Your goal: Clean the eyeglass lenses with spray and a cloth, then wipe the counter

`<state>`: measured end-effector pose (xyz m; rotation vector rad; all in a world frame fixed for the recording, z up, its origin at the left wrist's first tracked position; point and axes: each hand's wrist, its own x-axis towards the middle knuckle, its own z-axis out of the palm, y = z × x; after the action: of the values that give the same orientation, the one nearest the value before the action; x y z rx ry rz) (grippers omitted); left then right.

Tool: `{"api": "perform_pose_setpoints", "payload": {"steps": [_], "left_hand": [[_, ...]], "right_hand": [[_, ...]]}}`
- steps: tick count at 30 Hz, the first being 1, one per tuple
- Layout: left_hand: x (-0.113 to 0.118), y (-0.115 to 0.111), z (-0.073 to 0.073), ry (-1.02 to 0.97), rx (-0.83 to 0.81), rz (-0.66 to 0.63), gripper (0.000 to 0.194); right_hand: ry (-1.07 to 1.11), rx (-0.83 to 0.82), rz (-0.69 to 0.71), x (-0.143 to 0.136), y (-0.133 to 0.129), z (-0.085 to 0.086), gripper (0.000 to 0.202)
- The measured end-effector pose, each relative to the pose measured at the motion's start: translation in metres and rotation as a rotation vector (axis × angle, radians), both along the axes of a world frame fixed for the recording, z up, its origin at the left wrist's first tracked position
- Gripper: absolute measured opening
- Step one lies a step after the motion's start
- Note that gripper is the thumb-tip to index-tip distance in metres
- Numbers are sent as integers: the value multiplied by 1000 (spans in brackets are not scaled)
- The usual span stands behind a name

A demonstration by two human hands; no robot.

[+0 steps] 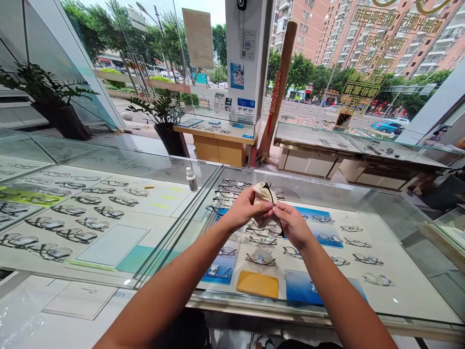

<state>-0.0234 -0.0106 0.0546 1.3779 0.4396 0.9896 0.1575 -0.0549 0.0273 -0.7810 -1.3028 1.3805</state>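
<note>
Left hand (246, 207) pinches cream cloth (260, 192) against dark-framed glasses (270, 192); right hand (293, 225) clamped on them too. Seemingly wiping; next stroke calls for light, steady pressure.

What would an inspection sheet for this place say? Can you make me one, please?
Surface: glass display counter, with rows of glasses under it.
Things in hand: black-framed glasses and a cream cloth, held together above the counter.
Clutter: small white bottle standing upright; flat orange-yellow piece, on or under the glass, cannot tell.
Hands: left hand pinches the cloth; right hand pinches the glasses beside it.
Cables: nothing seen on the counter.
Surroundings: potted plants, more display cases, street outside.
</note>
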Motion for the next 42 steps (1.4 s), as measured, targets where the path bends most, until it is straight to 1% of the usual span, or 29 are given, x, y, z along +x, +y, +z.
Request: {"api": "perform_pose_setpoints", "payload": {"steps": [4,6,8,10,13,16,18,20,22,24,26,30,34,36,39,42], "left_hand": [[6,0,-7,3,31,106,50],[6,4,-10,-2,43,175,54],[3,9,-12,-2,48,209,56],[-2,13,-11,5,36,166,58],[-8,14,-6,15,4,41,51],[-7,9,-2,16,3,-1,50],[-2,4,-1,6,0,32,49],[3,1,-2,-11,-8,96,50],[7,0,-5,-23,-15,177,54],[7,2,-7,-15,-22,216,58],[5,7,-9,-6,-31,190,60],[0,13,-10,-78,-74,115,48],[2,9,-9,-114,-96,64,56],[4,6,-9,-107,-102,83,54],[8,3,-10,-91,-115,183,50],[9,4,-12,-64,-114,253,58]], "right_hand": [[-67,49,13,-2,1,-5,40],[-74,54,13,-2,1,-6,39],[-75,57,-1,0,1,-5,39],[-73,54,-24,2,1,-2,39],[-62,44,-55,5,1,2,41],[-48,47,-60,4,2,2,42],[-46,59,-45,1,2,-1,42],[-52,67,-20,-2,1,-5,41],[-59,77,5,-5,1,-8,40],[-59,90,10,-5,1,-9,39],[-60,94,-14,-2,1,-7,37],[-58,65,-85,6,5,-4,40],[-15,54,-76,5,6,-5,41],[-21,68,-56,1,5,-7,40],[-64,97,-26,-4,3,-9,40],[-121,127,-2,-5,2,-9,41]]}}
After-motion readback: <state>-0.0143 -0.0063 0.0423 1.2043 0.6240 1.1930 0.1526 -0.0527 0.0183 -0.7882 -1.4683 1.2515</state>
